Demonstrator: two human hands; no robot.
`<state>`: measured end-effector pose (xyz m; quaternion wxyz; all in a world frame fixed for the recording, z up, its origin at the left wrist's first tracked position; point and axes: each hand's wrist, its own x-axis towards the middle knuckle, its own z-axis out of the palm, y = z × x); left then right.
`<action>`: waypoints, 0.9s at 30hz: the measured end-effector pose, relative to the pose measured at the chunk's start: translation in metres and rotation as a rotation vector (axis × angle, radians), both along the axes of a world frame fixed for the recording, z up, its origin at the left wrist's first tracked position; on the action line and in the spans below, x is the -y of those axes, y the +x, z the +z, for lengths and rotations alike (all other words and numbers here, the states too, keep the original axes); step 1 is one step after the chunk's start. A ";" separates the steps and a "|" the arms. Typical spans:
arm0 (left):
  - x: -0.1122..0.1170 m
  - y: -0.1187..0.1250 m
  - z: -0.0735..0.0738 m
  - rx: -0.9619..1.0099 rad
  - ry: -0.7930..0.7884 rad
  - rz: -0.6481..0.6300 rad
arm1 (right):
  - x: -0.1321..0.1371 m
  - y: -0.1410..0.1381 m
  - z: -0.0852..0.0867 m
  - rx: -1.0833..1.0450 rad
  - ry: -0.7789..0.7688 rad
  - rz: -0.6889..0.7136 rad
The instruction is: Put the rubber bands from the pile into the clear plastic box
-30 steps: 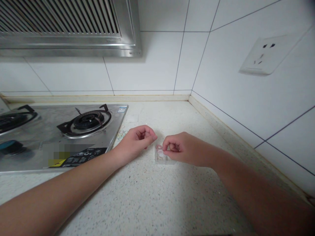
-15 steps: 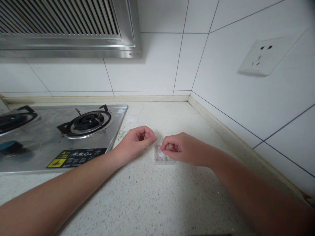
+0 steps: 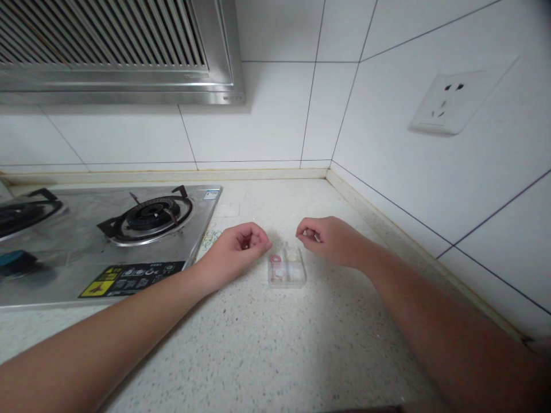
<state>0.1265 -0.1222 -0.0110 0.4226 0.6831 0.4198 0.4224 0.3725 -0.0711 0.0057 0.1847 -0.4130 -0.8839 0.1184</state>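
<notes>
Head view, clear box point(image 3: 297, 281), left hand point(image 3: 241, 245), right hand point(image 3: 328, 238) nearby

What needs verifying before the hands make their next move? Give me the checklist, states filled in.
1. Clear box resting flat on the counter: ok.
2. Pink ring inside the box, at its far left: ok.
3. Right hand off the box: ok, just beyond its far-right corner.
4. Right hand holding a small piece: cannot tell, too small to see.
5. Left hand holding anything: cannot tell, fingers curled.
6. Nearer burner showing no flame: ok.
</notes>
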 end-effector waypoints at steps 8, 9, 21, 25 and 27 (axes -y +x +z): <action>0.000 -0.014 0.014 0.090 0.082 0.055 | -0.020 0.011 -0.013 -0.040 -0.047 -0.048; -0.001 -0.018 0.018 0.096 0.104 0.062 | -0.021 0.012 -0.013 -0.041 -0.047 -0.047; -0.040 -0.093 0.032 -0.859 0.426 0.304 | -0.018 0.011 -0.010 -0.049 -0.064 -0.024; -0.047 -0.107 0.025 -1.112 0.476 0.072 | -0.017 0.011 -0.011 -0.032 -0.057 -0.024; -0.050 -0.110 0.022 -1.113 0.466 -0.015 | -0.017 0.010 -0.011 -0.026 -0.053 -0.022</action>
